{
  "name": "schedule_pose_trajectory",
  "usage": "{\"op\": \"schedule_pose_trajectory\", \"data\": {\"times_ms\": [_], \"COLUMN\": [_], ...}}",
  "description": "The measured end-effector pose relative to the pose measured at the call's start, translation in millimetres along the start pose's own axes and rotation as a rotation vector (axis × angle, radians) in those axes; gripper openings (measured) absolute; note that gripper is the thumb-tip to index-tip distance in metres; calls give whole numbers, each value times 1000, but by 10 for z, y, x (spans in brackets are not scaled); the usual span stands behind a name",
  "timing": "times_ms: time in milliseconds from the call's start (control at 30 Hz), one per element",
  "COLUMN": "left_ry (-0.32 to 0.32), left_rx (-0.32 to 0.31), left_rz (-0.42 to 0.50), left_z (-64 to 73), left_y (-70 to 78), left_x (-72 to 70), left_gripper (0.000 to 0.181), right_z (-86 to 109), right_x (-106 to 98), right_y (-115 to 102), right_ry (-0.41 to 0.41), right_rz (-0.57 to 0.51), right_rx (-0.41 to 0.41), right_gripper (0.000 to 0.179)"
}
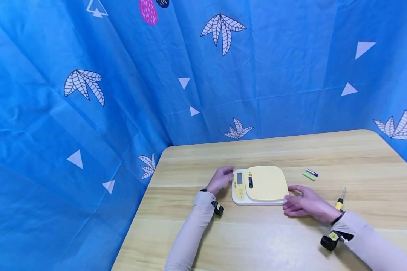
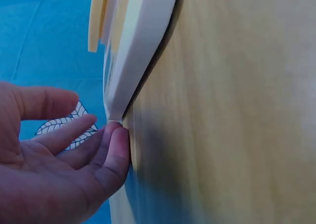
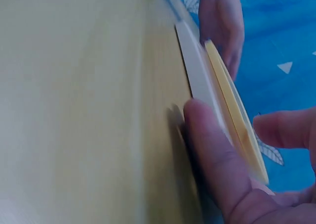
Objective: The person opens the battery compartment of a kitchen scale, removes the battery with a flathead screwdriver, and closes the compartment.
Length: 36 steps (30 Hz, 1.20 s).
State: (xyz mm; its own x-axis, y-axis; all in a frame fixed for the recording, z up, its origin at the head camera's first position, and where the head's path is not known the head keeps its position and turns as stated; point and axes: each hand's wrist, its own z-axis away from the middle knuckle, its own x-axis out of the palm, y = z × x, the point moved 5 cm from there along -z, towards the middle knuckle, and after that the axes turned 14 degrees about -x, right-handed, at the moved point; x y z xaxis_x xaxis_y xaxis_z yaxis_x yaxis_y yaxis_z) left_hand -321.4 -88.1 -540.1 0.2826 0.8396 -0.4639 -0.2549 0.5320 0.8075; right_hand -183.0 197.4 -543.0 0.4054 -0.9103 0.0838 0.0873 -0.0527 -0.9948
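Note:
A kitchen scale point(image 1: 267, 184) with a pale yellow platform and a white base lies flat on the wooden table. Its small grey display point(image 1: 239, 178) faces up on the left part. At the scale's left end is my left hand point(image 1: 221, 179); in the left wrist view its fingertips touch the white base's corner, the thumb apart. My right hand point(image 1: 306, 203) is at the front right corner. One of its fingers lies along the base's side in the right wrist view, while another is beside the platform's edge without gripping it.
Right of the scale lie a green cylinder point(image 1: 309, 176) and a dark blue one point(image 1: 312, 172), like small batteries. A screwdriver point(image 1: 340, 201) with a yellow and black handle lies behind the right wrist. A blue patterned curtain point(image 1: 274, 75) hangs along the table's back and left sides.

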Motion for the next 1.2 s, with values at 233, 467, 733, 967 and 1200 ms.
{"op": "schedule_pose_trajectory", "data": {"times_ms": [233,467,733,967,1200], "left_ry": [-30,-33,-9,8,46], "left_rx": [-6,14,17,47,13], "left_rz": [-101,-199,-226,-268,-362], "left_z": [-53,-17,15,141,342], "left_y": [80,95,151,211,117], "left_x": [102,148,54,8,-23], "left_gripper": [43,47,51,48,33], "right_z": [34,5,-66,-176,-378], "right_x": [107,150,83,-108,-333], "right_y": [76,159,68,-35,-79], "right_ry": [107,180,171,170,164], "right_rz": [-82,-98,-78,-25,114], "right_rx": [14,25,33,16,17], "right_gripper": [83,83,79,71,65]}}
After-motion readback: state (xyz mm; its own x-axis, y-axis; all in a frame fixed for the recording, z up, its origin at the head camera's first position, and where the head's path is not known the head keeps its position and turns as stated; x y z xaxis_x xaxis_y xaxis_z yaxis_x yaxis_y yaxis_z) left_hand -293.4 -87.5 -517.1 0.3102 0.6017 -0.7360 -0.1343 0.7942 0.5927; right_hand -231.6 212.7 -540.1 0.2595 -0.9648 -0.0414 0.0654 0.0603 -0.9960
